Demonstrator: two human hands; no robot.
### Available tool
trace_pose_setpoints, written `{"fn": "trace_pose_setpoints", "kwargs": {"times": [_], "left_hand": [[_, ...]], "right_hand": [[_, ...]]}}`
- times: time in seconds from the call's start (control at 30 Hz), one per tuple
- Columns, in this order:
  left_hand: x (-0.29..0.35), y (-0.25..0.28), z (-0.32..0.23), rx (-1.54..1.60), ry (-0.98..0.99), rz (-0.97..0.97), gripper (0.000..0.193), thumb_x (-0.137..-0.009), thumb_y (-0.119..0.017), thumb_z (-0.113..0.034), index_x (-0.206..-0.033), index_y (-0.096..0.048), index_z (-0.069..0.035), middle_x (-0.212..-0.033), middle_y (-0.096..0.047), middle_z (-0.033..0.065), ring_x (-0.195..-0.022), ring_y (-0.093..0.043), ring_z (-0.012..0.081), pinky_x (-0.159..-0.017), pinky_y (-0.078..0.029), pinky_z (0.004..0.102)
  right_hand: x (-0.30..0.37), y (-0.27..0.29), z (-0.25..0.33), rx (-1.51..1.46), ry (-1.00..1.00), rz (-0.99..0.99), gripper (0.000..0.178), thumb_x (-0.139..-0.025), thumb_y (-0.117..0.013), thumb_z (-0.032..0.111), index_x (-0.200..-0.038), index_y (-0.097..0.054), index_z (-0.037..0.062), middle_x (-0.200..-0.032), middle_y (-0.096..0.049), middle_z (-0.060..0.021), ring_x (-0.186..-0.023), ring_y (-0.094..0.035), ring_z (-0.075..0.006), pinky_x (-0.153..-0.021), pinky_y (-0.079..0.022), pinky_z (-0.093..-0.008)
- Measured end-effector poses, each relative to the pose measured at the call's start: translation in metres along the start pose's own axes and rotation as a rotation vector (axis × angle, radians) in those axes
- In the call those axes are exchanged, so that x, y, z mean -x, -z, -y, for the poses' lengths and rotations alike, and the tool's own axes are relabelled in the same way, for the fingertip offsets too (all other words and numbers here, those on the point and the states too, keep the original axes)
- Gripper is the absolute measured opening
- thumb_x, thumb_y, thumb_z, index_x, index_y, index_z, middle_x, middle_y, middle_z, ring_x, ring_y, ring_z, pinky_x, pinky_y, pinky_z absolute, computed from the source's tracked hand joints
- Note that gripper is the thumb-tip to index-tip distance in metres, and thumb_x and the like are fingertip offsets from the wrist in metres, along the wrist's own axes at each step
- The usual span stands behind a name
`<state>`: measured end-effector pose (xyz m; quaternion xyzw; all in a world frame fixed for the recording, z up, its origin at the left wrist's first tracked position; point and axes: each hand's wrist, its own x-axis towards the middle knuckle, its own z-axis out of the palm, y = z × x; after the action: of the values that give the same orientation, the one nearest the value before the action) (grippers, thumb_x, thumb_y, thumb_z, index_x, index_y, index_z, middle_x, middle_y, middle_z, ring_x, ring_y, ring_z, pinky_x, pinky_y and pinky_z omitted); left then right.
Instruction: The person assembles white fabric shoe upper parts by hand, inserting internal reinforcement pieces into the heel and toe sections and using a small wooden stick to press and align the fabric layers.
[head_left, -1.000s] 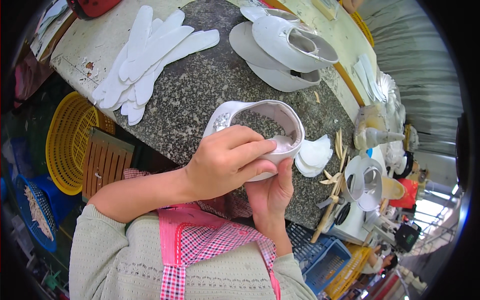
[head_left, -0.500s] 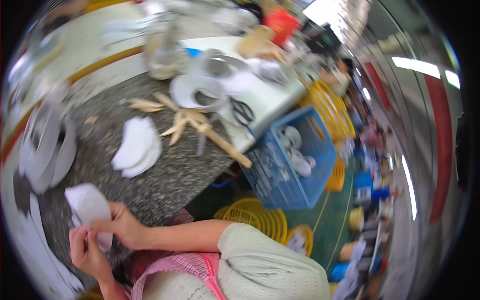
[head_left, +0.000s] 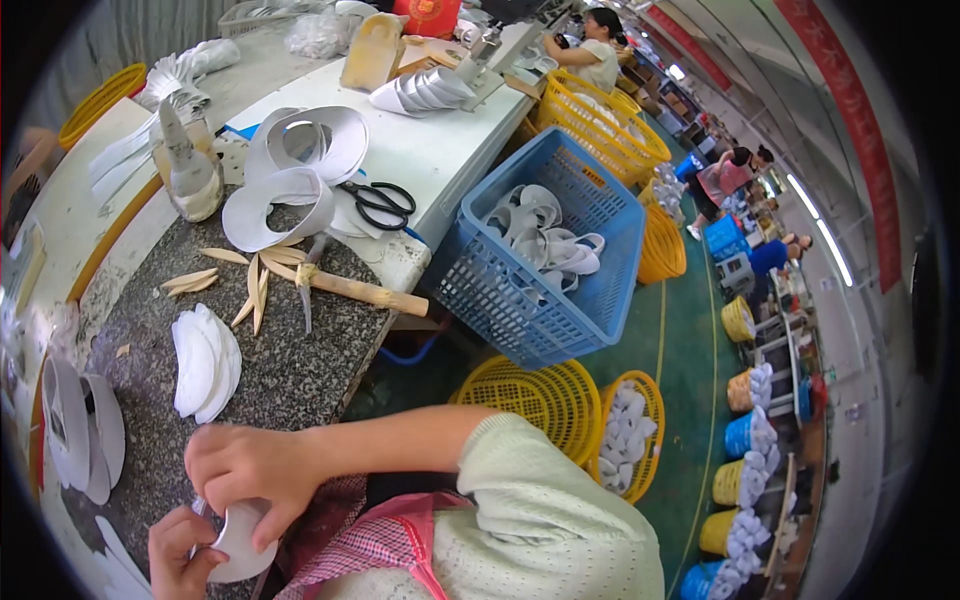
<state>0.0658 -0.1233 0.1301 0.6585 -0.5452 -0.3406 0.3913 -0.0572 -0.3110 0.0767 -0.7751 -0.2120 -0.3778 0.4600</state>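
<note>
At the lower left, near the edge of a speckled stone slab (head_left: 290, 370), my left hand (head_left: 180, 550) pinches a curved white piece (head_left: 240, 545) that looks like a thin shoe part. The other side of this piece is gripped by my right hand (head_left: 250, 475), its fingers bent over the top. Beyond my hands a stack of white crescent-shaped pieces (head_left: 207, 362) lies on the slab. Farther off is a hammer (head_left: 355, 289) with a wooden handle, beside several pale wooden slips (head_left: 255, 285). Grey-white curved bands (head_left: 80, 425) stand at the left.
Black-handled scissors (head_left: 380, 203) and white looped bands (head_left: 290, 195) lie beyond the hammer. A bottle-like container (head_left: 190, 170) stands behind. Right of the table are a blue crate (head_left: 540, 320) of white parts and yellow baskets (head_left: 530, 400). Other people (head_left: 735, 175) work farther away.
My hands have moved lower and closer to my body with the white piece, and my right hand now bends over its top. The view has turned, so more floor and baskets show.
</note>
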Motion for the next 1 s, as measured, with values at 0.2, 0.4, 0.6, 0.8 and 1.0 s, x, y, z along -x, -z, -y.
{"fn": "trace_pose_setpoints", "kwargs": {"times": [0.2, 0.4, 0.6, 0.8, 1.0], "left_hand": [[0.020, -0.006, 0.005, -0.139, -0.143, -0.345, 0.025, -0.058, -0.074, -0.017, -0.066, -0.054, -0.002, -0.060, -0.052, 0.0070, -0.058, -0.053, 0.0228, -0.053, -0.038, 0.0316], [0.018, 0.013, 0.005, -0.775, -0.136, -0.315, 0.017, -0.073, -0.065, -0.021, -0.080, -0.053, -0.012, -0.072, -0.047, 0.0020, -0.070, -0.050, 0.0204, -0.065, -0.032, 0.0350], [0.044, -0.009, 0.072, -1.322, -0.350, -0.638, 0.019, -0.066, -0.064, -0.015, -0.083, -0.060, -0.009, -0.072, -0.048, -0.0020, -0.072, -0.056, 0.0083, -0.071, -0.028, 0.0311], [0.068, -0.041, 0.121, -1.208, -0.236, -0.567, 0.026, -0.066, -0.061, -0.013, -0.091, -0.063, -0.005, -0.083, -0.057, -0.0004, -0.081, -0.059, 0.0100, -0.078, -0.028, 0.0317], [0.054, -0.063, 0.110, -1.156, -0.018, -0.609, 0.032, -0.067, -0.060, -0.014, -0.098, -0.064, -0.006, -0.099, -0.058, 0.0006, -0.090, -0.055, 0.0098, -0.082, -0.028, 0.0345]], "right_hand": [[-0.042, -0.008, -0.001, -0.315, -0.199, 0.611, 0.035, -0.061, -0.071, 0.029, -0.086, -0.060, 0.0073, -0.077, -0.060, -0.0121, -0.073, -0.059, -0.0325, -0.064, -0.046, -0.0405], [-0.063, 0.010, -0.008, 0.151, -0.090, 0.688, 0.026, -0.066, -0.072, 0.016, -0.079, -0.053, 0.0055, -0.073, -0.050, -0.0082, -0.067, -0.055, -0.0282, -0.057, -0.045, -0.0368], [-0.024, -0.041, -0.049, 0.514, 0.310, 0.552, 0.022, -0.061, -0.061, 0.010, -0.081, -0.056, 0.0031, -0.075, -0.049, -0.0048, -0.070, -0.054, -0.0213, -0.059, -0.046, -0.0307], [0.014, -0.068, -0.060, 0.541, 0.231, 0.719, 0.040, -0.064, -0.053, 0.009, -0.099, -0.058, -0.0101, -0.089, -0.052, -0.0118, -0.082, -0.053, -0.0218, -0.070, -0.047, -0.0285], [0.017, -0.070, -0.060, 0.572, 0.160, 0.771, 0.042, -0.066, -0.052, 0.009, -0.102, -0.056, -0.0120, -0.094, -0.053, -0.0146, -0.085, -0.052, -0.0240, -0.072, -0.048, -0.0288]]}}
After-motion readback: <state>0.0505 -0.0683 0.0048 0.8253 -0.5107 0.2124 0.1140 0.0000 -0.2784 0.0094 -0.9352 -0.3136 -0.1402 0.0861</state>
